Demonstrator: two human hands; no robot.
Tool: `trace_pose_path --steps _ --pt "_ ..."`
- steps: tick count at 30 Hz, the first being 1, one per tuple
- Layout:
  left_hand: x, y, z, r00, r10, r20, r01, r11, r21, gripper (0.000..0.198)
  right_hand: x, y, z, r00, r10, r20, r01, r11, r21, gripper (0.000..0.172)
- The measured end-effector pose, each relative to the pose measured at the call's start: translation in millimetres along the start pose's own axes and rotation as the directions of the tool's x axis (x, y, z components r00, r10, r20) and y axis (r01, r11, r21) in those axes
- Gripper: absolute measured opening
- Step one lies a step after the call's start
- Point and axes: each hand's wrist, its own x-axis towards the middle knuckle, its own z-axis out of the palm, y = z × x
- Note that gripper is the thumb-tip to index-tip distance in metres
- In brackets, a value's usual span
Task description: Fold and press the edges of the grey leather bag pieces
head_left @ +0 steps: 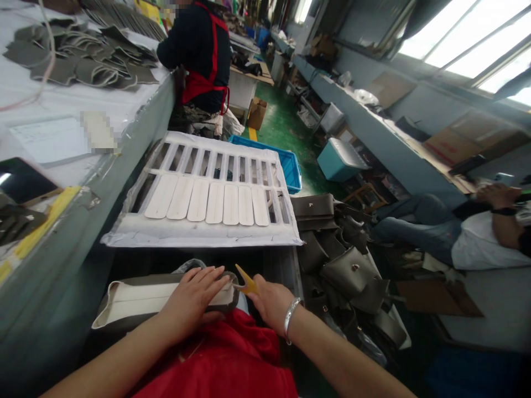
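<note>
My left hand lies with fingers stretched flat on a dark olive bag body that rests on its side by my lap. A long cream panel faces up along it, under my palm. Closed round a yellow pointed tool is my right hand, at the right end of the bag body. The tool's forked end points at the panel's corner, close to my left fingertips. I cannot tell whether it touches the bag.
A white slatted rack ahead carries several cream strips. Dark olive bags pile up at the right. A workbench with leather pieces runs along the left. Two people sit nearby, one in a red apron.
</note>
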Motion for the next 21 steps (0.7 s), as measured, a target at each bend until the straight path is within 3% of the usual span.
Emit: trace_pose_path --steps 2,5,7,13,21 --pt "-0.7 1.0 0.0 1.000 -0.011 -0.005 0.011 1.000 0.001 0.075 -5.8 7.3 5.3 1.000 0.007 -0.006 -0.006 0.986 0.164 0.021" --pt "-1.3 1.4 -0.5 0.999 -0.036 0.005 0.036 0.999 -0.006 0.080 -20.9 18.1 20.8 1.000 0.031 0.004 -0.030 0.892 0.452 0.023" --pt "-1.1 1.1 -1.4 0.999 -0.039 0.025 0.039 0.999 -0.014 0.079 -32.5 20.5 33.3 0.999 0.040 0.000 -0.034 0.851 0.524 0.025" --pt "1.1 2.2 -4.6 0.996 -0.048 0.071 0.050 0.998 -0.026 0.079 -48.5 10.2 52.1 0.997 0.058 -0.052 -0.037 0.939 0.341 0.025" --pt "0.9 3.5 -5.8 0.997 -0.055 0.047 0.057 0.997 -0.045 0.076 -37.1 -10.4 41.5 0.998 0.045 -0.045 -0.042 0.997 0.070 0.023"
